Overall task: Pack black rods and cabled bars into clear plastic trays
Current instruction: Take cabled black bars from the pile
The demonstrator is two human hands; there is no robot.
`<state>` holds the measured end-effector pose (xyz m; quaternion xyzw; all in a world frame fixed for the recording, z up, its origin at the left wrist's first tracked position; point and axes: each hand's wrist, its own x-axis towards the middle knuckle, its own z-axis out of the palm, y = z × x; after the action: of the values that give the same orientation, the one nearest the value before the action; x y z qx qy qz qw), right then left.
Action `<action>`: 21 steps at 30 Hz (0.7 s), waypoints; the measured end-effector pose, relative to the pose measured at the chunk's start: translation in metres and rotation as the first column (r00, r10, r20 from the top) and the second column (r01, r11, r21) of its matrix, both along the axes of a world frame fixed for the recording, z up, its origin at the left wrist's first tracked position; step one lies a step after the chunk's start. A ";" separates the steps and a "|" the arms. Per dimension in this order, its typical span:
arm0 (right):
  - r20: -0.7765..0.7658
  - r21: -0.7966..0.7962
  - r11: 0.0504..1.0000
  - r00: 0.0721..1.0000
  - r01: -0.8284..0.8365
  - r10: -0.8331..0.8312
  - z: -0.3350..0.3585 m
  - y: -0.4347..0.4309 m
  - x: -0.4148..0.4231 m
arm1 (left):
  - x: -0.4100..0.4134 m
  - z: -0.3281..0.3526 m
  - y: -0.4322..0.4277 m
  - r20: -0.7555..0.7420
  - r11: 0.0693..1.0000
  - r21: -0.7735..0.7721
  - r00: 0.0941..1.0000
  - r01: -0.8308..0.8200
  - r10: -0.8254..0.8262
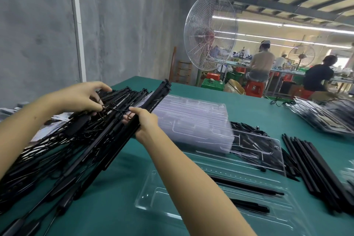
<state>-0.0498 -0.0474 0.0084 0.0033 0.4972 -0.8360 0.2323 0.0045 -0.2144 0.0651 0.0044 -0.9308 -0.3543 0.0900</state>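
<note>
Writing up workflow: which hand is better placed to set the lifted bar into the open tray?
Likely right hand: it grips the bar and the tray lies on its side; left hand grips the pile.

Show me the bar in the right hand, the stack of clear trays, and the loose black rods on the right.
Held bar (pixel 155 97): head view, shaft near its far end.
Stack of clear trays (pixel 191 119): head view, top tray's surface.
Loose black rods (pixel 312 163): head view, middle of the bundle.
</note>
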 end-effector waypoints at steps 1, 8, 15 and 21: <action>-0.014 0.011 1.000 1.000 0.003 -0.003 -0.001 -0.002 0.002 | -0.002 0.003 -0.004 0.025 0.994 0.107 1.000 -0.009 0.007; -0.053 -0.020 0.999 0.998 0.039 -0.040 0.001 -0.008 0.009 | -0.007 0.000 -0.016 0.144 0.861 0.479 0.983 -0.172 0.117; -0.040 0.032 0.999 0.999 0.031 -0.030 0.001 -0.006 0.010 | -0.010 0.001 -0.005 0.246 0.737 0.592 0.944 -0.326 0.220; -0.015 -0.057 0.997 0.999 0.045 -0.046 0.004 -0.005 0.010 | 0.001 0.007 0.000 0.181 0.913 0.294 0.954 -0.284 0.239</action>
<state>-0.0396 -0.0524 0.0127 0.0011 0.4750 -0.8547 0.2092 0.0058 -0.2139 0.0723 0.1686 -0.8569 -0.4824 0.0687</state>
